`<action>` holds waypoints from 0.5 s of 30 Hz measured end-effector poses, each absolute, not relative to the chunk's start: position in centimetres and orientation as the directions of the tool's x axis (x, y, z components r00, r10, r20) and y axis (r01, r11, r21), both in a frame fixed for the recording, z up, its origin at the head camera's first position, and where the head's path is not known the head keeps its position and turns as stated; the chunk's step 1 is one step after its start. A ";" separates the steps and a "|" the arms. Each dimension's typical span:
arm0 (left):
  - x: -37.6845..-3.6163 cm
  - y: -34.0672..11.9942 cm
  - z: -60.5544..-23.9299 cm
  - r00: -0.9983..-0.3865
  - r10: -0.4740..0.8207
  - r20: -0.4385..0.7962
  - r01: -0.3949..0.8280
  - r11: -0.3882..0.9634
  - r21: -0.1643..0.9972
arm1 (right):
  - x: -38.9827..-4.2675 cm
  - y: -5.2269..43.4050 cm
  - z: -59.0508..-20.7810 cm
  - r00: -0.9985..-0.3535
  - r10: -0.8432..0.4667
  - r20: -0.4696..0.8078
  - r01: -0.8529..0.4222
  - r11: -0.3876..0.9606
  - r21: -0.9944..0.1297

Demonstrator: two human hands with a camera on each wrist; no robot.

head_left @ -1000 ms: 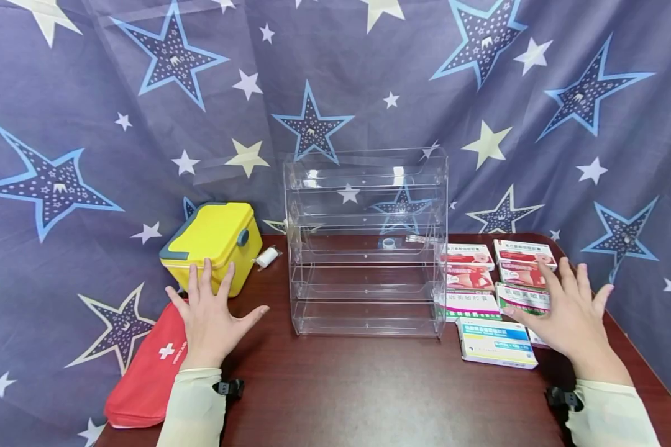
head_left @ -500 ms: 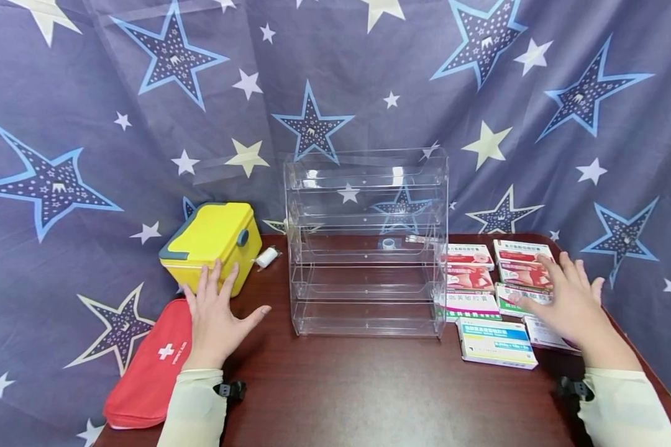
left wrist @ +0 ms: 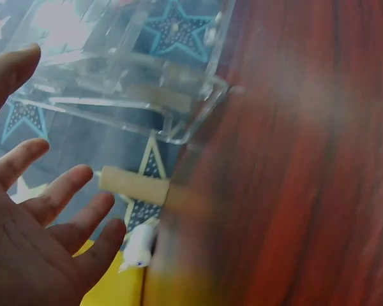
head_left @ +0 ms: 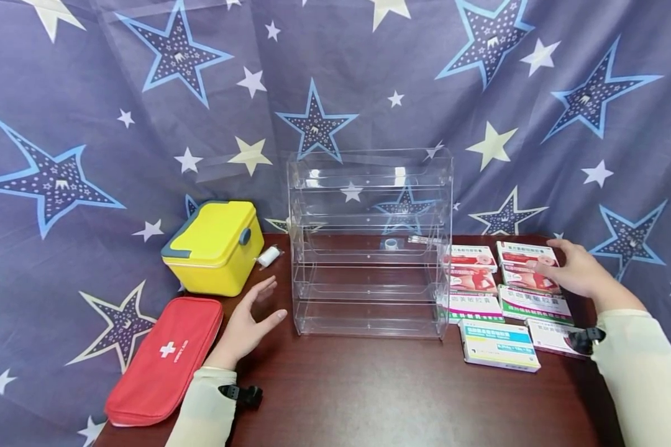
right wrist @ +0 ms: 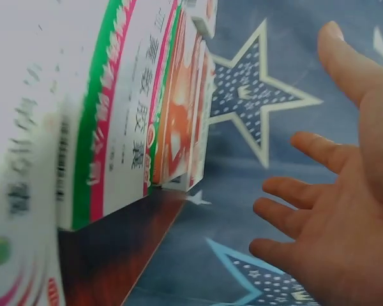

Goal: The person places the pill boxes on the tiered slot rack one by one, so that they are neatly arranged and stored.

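My left hand (head_left: 245, 329) is held above the table between the red first-aid pouch (head_left: 164, 363) and the clear acrylic rack (head_left: 369, 292). Its fingers are spread and nothing lies in them; the left wrist view shows the bare palm. Over at the right, my right hand (head_left: 578, 273) hovers beside the outer column of medicine boxes, nearest a red-and-white box (head_left: 528, 253). The right wrist view shows its fingers (right wrist: 287, 210) apart from the boxes. A green-and-white medicine box (head_left: 537, 304) and a blue-and-yellow one (head_left: 499, 347) lie closer to me.
A yellow lidded box (head_left: 218, 245) stands at the back left, with a wrapped white roll (head_left: 269, 256) beside it. Through the rack a small tape roll (head_left: 391, 244) shows. A cardboard-coloured tube (left wrist: 135, 185) appears in the left wrist view. A star-patterned cloth hangs behind the table.
My left hand has moved right, off the pouch and yellow box, and turned sideways. My right hand has shifted to the outer side of the boxes, uncovering several of them.
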State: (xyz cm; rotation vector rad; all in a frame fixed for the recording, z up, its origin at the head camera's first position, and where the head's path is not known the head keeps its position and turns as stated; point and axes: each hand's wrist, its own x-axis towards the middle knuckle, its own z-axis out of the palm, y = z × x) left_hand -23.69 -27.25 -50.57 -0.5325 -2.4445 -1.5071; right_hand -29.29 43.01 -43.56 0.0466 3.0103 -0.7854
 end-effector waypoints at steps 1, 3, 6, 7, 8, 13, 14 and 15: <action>-23.7 -27.1 -50.8 -0.908 0.206 0.364 0.417 0.370 0.830 | -29.8 43.4 -43.7 -0.999 0.021 -0.045 0.041 0.864 -0.502; -23.8 -26.7 -51.3 -0.903 0.241 0.356 0.419 0.308 0.854 | -30.8 44.1 -44.1 -0.998 0.025 -0.054 0.050 0.849 -0.527; -24.0 -26.2 -52.0 -0.892 0.290 0.347 0.421 0.252 0.872 | -32.1 45.2 -44.9 -0.996 0.048 -0.072 0.081 0.809 -0.582; -24.1 -26.1 -52.2 -0.891 0.303 0.339 0.416 0.241 0.877 | -32.4 45.5 -45.1 -0.995 0.052 -0.080 0.090 0.797 -0.597; -24.1 -26.0 -52.3 -0.891 0.314 0.329 0.408 0.232 0.883 | -32.8 45.9 -45.3 -0.994 0.059 -0.087 0.100 0.787 -0.608; -24.1 -25.6 -53.0 -0.910 0.315 0.270 0.347 0.220 0.912 | -34.2 46.8 -46.5 -0.992 0.056 -0.117 0.117 0.775 -0.621; -24.1 -25.6 -53.2 -0.914 0.311 0.261 0.338 0.225 0.914 | -34.4 46.9 -46.7 -0.990 0.055 -0.127 0.122 0.780 -0.614; -24.1 -25.5 -53.3 -0.919 0.304 0.252 0.328 0.229 0.917 | -34.6 47.0 -46.9 -0.990 0.051 -0.133 0.122 0.786 -0.605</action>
